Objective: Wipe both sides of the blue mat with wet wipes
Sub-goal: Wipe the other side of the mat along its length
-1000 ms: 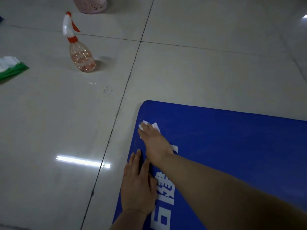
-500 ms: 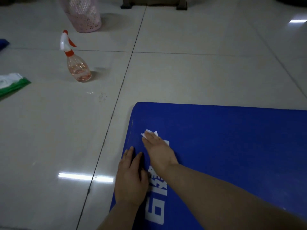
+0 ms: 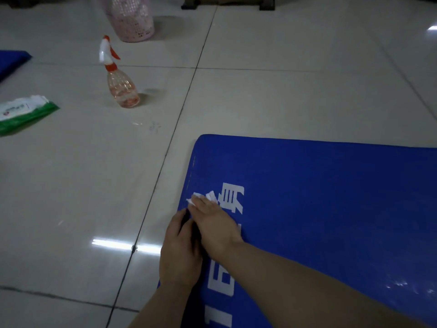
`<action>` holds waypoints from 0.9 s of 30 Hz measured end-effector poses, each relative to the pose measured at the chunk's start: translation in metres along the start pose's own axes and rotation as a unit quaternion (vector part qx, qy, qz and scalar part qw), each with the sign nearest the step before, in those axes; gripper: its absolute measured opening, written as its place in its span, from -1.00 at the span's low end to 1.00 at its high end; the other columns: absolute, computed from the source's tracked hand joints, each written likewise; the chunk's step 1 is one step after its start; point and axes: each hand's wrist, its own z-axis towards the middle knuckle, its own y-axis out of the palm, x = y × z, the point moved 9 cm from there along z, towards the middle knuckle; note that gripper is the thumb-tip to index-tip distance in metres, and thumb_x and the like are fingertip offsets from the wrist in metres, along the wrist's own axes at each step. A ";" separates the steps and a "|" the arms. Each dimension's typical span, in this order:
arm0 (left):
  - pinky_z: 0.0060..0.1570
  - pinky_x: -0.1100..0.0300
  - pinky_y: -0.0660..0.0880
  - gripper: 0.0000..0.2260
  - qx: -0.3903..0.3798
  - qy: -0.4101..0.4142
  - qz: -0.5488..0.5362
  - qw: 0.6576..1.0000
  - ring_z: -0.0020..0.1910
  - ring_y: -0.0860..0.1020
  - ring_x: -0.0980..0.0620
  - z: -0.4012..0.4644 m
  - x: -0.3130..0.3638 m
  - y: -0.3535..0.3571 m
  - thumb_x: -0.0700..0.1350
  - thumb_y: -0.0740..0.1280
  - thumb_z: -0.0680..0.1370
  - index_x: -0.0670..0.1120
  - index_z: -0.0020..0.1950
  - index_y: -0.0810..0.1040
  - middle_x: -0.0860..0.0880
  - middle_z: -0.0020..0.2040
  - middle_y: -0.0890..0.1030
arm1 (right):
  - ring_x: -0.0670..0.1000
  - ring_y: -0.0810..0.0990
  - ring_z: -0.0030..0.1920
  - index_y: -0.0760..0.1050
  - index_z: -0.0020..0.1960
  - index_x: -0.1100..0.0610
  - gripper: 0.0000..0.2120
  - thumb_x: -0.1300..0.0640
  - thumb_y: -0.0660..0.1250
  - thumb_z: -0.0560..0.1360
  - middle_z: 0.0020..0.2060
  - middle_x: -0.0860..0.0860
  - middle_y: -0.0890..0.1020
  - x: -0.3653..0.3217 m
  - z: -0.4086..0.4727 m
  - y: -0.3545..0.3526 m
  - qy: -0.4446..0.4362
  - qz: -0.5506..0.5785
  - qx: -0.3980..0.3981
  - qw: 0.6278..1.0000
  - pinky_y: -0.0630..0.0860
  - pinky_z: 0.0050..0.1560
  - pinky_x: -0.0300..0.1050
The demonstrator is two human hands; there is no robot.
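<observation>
A: From the left, what's on the floor?

B: A green-and-white plastic pack of wet wipes [image 3: 24,113] near the left edge, then a clear pink spray bottle with a white-and-orange trigger [image 3: 119,78], upright, with a pink perforated basket [image 3: 132,18] behind it.

A: And the hands?

B: The left hand [image 3: 181,254] lies flat, fingers straight, pressing the near-left edge of the blue foam mat with white lettering [image 3: 319,209]. The right hand [image 3: 212,223], just beside it and reaching further, presses a crumpled white wet wipe [image 3: 203,197] under straight fingers.

A: Where does the mat run?

B: Its long axis stretches rightward, away from both hands, so I'd judge the right hand better placed to sweep there.
</observation>
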 end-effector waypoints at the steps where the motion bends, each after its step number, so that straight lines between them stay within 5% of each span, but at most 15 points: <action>1: 0.31 0.13 0.33 -0.61 0.001 -0.010 0.004 1.000 0.36 0.41 -0.07 -0.001 -0.001 0.000 -0.34 0.35 0.48 -0.16 0.31 0.52 -0.11 0.42 0.40 | 0.00 -0.20 0.52 -0.17 0.54 0.19 -0.31 0.29 0.16 0.57 0.54 0.06 -0.14 0.009 0.000 0.004 0.004 -0.009 0.006 1.000 -0.38 0.42 -0.16; 4: 0.30 0.16 0.30 -0.62 0.006 -0.036 0.006 0.999 0.36 0.40 -0.06 -0.002 -0.002 0.000 -0.38 0.31 0.48 -0.14 0.27 0.55 -0.09 0.43 0.39 | 0.01 -0.19 0.53 -0.19 0.54 0.18 -0.29 0.30 0.17 0.56 0.54 0.05 -0.14 0.038 -0.008 0.001 0.036 -0.049 0.001 0.998 -0.26 0.49 -0.12; 7: 0.31 0.15 0.31 -0.63 0.008 -0.036 0.005 0.999 0.37 0.39 -0.05 -0.002 -0.001 -0.002 -0.36 0.30 0.49 -0.14 0.28 0.53 -0.08 0.43 0.38 | -0.04 0.04 0.52 0.13 0.52 0.13 -0.46 0.22 0.18 0.57 0.52 0.02 0.13 0.080 -0.019 -0.016 0.150 -0.022 0.031 0.988 -0.08 0.47 -0.24; 9: 0.32 0.12 0.32 -0.64 0.005 -0.035 0.006 0.999 0.37 0.38 -0.06 -0.002 -0.001 -0.001 -0.35 0.30 0.50 -0.16 0.29 0.53 -0.09 0.43 0.38 | -0.12 0.37 0.36 0.49 0.31 -0.02 -0.41 -0.04 0.47 0.30 0.32 -0.08 0.49 0.098 -0.025 -0.027 0.209 -0.101 0.058 0.971 0.25 0.32 -0.36; 11: 0.32 0.10 0.33 -0.64 0.002 -0.032 0.004 0.999 0.37 0.39 -0.08 -0.002 -0.001 0.000 -0.36 0.29 0.51 -0.17 0.29 0.52 -0.11 0.42 0.38 | -0.11 0.39 0.24 0.62 0.13 -0.06 -0.42 -0.09 0.52 0.10 0.16 -0.11 0.59 0.094 -0.026 -0.030 0.223 -0.132 0.066 0.964 0.33 0.20 -0.35; 13: 0.29 0.10 0.33 -0.62 0.008 -0.028 0.000 1.000 0.34 0.42 -0.11 -0.001 0.000 -0.001 -0.39 0.29 0.49 -0.20 0.30 0.51 -0.14 0.40 0.41 | 0.02 0.23 0.35 0.49 0.29 0.11 -0.45 -0.09 0.36 0.35 0.34 0.08 0.37 0.065 -0.024 -0.014 0.177 -0.161 0.012 0.971 0.19 0.36 -0.24; 16: 0.23 0.06 0.38 -0.60 0.044 -0.044 -0.036 0.997 0.27 0.48 -0.17 -0.002 0.000 -0.009 -0.41 0.26 0.49 -0.26 0.33 0.46 -0.21 0.34 0.45 | 0.16 -0.13 0.52 -0.12 0.52 0.31 -0.37 0.17 0.14 0.59 0.52 0.22 -0.09 0.003 -0.030 0.023 0.035 -0.117 -0.082 0.989 -0.11 0.52 0.03; 19: 0.19 -0.04 0.45 -0.60 0.069 -0.053 -0.067 0.994 0.19 0.51 -0.16 -0.004 0.001 -0.016 -0.43 0.23 0.50 -0.26 0.34 0.43 -0.20 0.29 0.49 | 0.03 -0.20 0.53 -0.17 0.54 0.20 -0.27 0.34 0.19 0.53 0.54 0.08 -0.16 -0.009 -0.033 0.019 0.010 -0.022 -0.048 0.999 -0.17 0.51 -0.07; 23: 0.12 -0.07 0.50 -0.56 0.067 -0.043 -0.063 0.995 0.06 0.54 -0.16 -0.013 -0.003 -0.021 -0.48 0.23 0.47 -0.23 0.33 0.44 -0.17 0.22 0.51 | 0.06 -0.20 0.53 -0.24 0.54 0.16 -0.25 0.32 0.18 0.54 0.53 0.07 -0.19 0.028 -0.042 -0.001 0.071 -0.060 -0.011 0.996 -0.19 0.48 -0.10; 27: 0.11 0.23 0.45 -0.53 0.063 -0.054 -0.088 0.993 -0.03 0.49 0.21 -0.045 -0.009 -0.030 -0.49 0.20 0.48 -0.17 0.35 0.42 0.00 0.17 0.48 | 0.03 -0.20 0.53 -0.20 0.54 0.14 -0.29 0.29 0.16 0.56 0.54 0.05 -0.17 0.073 -0.065 -0.015 0.212 -0.036 0.012 0.976 -0.25 0.44 -0.16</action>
